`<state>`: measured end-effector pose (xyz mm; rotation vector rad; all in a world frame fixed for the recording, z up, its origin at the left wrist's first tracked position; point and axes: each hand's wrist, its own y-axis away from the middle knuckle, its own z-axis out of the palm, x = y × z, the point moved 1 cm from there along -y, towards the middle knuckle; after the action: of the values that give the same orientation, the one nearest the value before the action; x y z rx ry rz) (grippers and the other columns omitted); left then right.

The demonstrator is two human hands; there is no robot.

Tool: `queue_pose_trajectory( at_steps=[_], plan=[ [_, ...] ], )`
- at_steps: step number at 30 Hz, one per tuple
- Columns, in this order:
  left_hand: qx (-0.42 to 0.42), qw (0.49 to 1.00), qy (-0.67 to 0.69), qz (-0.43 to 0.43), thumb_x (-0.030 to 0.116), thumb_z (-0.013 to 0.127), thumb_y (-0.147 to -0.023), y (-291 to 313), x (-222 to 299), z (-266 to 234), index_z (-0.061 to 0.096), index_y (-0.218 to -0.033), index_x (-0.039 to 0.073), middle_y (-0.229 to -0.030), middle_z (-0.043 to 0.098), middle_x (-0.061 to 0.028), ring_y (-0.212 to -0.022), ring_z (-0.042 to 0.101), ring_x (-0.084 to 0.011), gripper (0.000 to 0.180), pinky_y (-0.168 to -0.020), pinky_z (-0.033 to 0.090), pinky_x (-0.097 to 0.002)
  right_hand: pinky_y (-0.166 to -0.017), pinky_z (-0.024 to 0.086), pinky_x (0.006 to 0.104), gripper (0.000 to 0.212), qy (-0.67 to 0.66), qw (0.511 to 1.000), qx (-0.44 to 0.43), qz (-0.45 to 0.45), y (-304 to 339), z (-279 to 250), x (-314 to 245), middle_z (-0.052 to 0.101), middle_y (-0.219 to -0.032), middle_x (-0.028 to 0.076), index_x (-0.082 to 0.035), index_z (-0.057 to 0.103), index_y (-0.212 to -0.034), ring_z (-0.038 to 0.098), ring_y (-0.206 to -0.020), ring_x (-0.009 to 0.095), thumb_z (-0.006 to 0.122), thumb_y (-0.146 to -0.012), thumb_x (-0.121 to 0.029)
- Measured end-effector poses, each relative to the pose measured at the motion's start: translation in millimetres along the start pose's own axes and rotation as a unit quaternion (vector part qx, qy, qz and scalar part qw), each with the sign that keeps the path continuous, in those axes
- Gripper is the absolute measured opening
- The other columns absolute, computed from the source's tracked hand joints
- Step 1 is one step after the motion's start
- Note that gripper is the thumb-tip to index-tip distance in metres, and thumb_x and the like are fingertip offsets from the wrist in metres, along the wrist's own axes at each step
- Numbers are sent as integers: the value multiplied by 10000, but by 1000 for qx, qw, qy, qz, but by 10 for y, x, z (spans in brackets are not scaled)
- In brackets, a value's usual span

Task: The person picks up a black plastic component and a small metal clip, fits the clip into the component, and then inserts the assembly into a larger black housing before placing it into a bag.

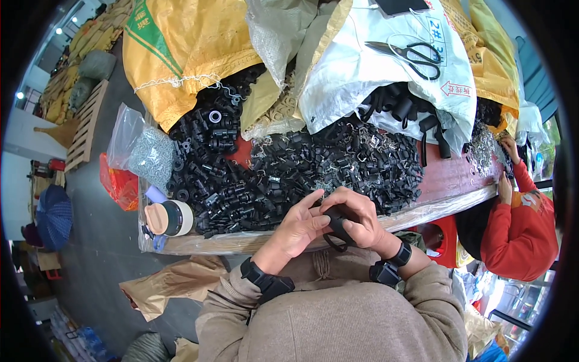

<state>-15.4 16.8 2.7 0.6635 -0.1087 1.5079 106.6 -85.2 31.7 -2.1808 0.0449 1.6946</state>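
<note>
Close to my body, at the table's near edge, both hands meet around a black tubular part with a strap loop [339,242]. My left hand [300,225] pinches it from the left between thumb and fingers. From the right, the curled fingers and thumb of my right hand [360,218] grip the same part, hiding much of it. Just beyond my fingers spreads a heap of small black pieces with metal hooks [344,160]. Left of it lies a pile of black ring-shaped and cylindrical plastic parts [226,193].
A lidded cup [179,218] and a clear bag of small metal pieces [152,158] stand on the left. Scissors [410,55] rest on a white sack [338,66] spilling black tubes. A yellow sack [199,36] lies behind. Another person in red [518,235] works at the right.
</note>
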Motion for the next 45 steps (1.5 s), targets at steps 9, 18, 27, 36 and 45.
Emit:
queue_pose_trajectory(
  at_steps=[9, 18, 27, 36, 45],
  plan=[
    [3, 995, -77, 60, -5, 625, -711, -77, -29, 164, 71, -1313, 1, -1096, 497, -146, -991, 499, -187, 818, -850, 406, -304, -798, 394, 325, 553, -93, 995, 40, -9, 182, -40, -28, 493, -984, 150, 25, 430, -1071, 504, -906, 226, 562, -698, -362],
    [-3, 986, -140, 91, -54, 627, -687, -168, -110, 283, 51, -1322, 22, -1078, 496, -132, -975, 494, -163, 861, -849, 405, -275, -814, 397, 338, 507, -117, 986, 108, -39, 338, -96, 52, 534, -980, 156, 21, 462, -1053, 517, -915, 250, 580, -698, -321],
    [5, 986, -154, 63, -55, 634, -683, -215, -83, 228, 84, -1322, 31, -1011, 516, -105, -938, 491, -140, 847, -827, 414, -261, -762, 430, 338, 397, -27, 989, 99, -108, 206, -206, 44, 568, -896, 146, 19, 517, -974, 552, -818, 259, 611, -664, -212],
    [-19, 989, -90, 112, 238, 620, -747, -80, 6, 217, 143, -1309, 27, -1026, 502, -119, -955, 481, -162, 767, -843, 385, -283, -727, 431, 319, 344, -46, 995, 21, -83, 193, -111, -152, 573, -848, 121, 14, 549, -890, 554, -788, 228, 626, -653, -224],
    [-146, 960, -179, 158, 357, 535, -759, -117, -77, 578, 191, -1295, 34, -1123, 447, -148, -1052, 424, -209, 714, -900, 331, -314, -721, 420, 293, 415, 6, 997, -6, -72, 289, 78, -386, 582, -816, 96, 21, 567, -878, 559, -763, 214, 637, -624, -298]
  ],
)
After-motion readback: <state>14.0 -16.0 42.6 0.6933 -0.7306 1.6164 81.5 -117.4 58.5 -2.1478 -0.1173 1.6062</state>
